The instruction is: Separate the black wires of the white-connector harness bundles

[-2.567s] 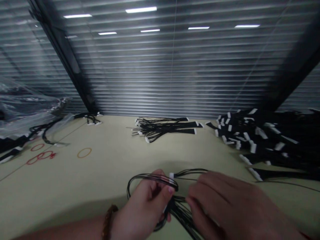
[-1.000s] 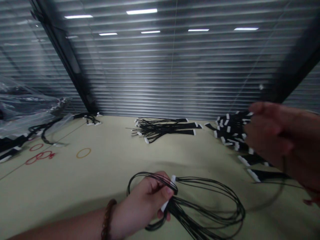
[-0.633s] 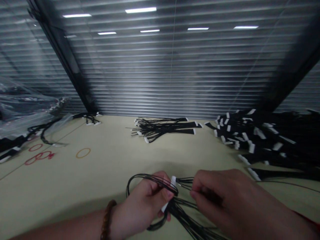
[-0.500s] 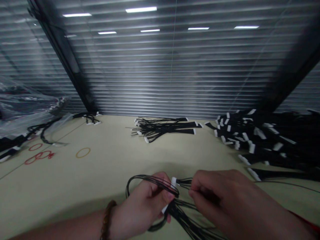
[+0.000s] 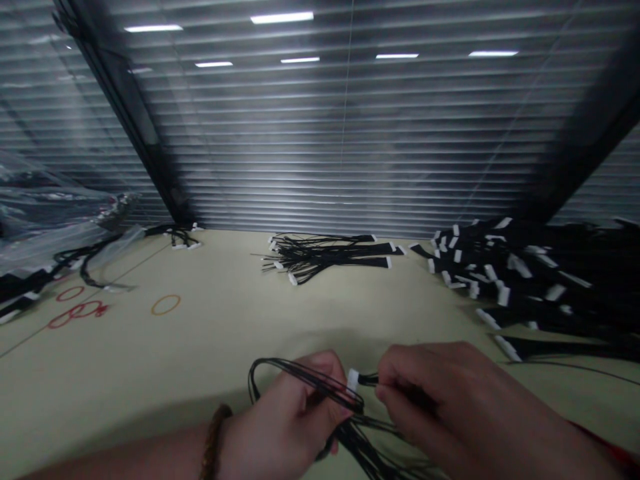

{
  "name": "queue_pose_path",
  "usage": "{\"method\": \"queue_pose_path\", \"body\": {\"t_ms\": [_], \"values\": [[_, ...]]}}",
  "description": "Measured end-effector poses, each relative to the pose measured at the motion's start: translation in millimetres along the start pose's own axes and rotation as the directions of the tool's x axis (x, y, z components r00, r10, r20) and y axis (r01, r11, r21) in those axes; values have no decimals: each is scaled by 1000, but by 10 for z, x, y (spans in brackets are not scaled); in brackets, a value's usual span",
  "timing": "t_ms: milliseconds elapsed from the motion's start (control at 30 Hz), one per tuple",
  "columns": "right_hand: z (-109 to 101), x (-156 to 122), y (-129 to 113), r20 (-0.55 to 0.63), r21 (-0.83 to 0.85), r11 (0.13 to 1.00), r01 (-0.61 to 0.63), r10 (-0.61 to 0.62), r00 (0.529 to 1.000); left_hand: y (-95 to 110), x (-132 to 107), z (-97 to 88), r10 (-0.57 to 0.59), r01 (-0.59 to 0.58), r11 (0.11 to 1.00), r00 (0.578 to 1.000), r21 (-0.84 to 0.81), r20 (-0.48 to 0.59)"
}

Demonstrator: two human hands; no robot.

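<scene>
Left hand (image 5: 285,417) curled closed around a looped bundle of thin black wires (image 5: 313,373); right hand (image 5: 440,400) pinches narrowly just behind one white plastic connector (image 5: 353,380). Wire count unreadable; lower loops hidden by hands, cut off by frame. Beyond the bundle: one loose wire bunch (image 5: 325,257), one large connector-studded heap (image 5: 530,280), on a matte beige table (image 5: 200,347).

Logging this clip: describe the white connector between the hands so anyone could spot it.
At the front of the pale table, the left hand and right hand nearly meet. The white connector sits between them on black wires. Unlike those in the piles farther back, it is up at the hands.
</scene>
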State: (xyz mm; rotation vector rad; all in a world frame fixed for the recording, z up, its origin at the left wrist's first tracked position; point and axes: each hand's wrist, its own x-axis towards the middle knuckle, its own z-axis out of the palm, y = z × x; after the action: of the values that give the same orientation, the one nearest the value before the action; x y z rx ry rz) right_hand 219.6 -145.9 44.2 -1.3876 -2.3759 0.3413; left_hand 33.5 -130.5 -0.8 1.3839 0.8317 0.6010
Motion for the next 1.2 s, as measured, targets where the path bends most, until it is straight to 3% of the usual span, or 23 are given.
{"method": "queue_pose_path", "body": {"t_ms": [100,200,300,667,867,1000,1100,1200], "values": [[9,-1,-31,-55,-43,998,46,-49,997,-1,-10,22,-10,9,1000,1000,24,3],[29,28,-64,-137,-157,972,173,-195,971,-28,13,35,-44,44,999,998,10,-33],[73,73,-44,-32,-189,945,267,-278,960,-54,52,15,-58,58,998,998,4,-30],[118,85,71,-5,-20,993,116,-116,993,24,95,-71,-49,49,994,999,-97,-5],[148,84,57,45,37,994,104,-105,993,24,106,-37,-16,8,983,999,-181,-40],[176,90,41,44,59,992,110,-112,993,30,97,-16,-48,41,995,996,-86,-77],[65,57,22,-91,-57,991,124,-129,987,47,100,-20,-69,47,992,980,-116,-189],[-135,-38,84,-251,-225,966,123,-180,951,64,118,-42,-115,58,984,929,-168,-353]]}}
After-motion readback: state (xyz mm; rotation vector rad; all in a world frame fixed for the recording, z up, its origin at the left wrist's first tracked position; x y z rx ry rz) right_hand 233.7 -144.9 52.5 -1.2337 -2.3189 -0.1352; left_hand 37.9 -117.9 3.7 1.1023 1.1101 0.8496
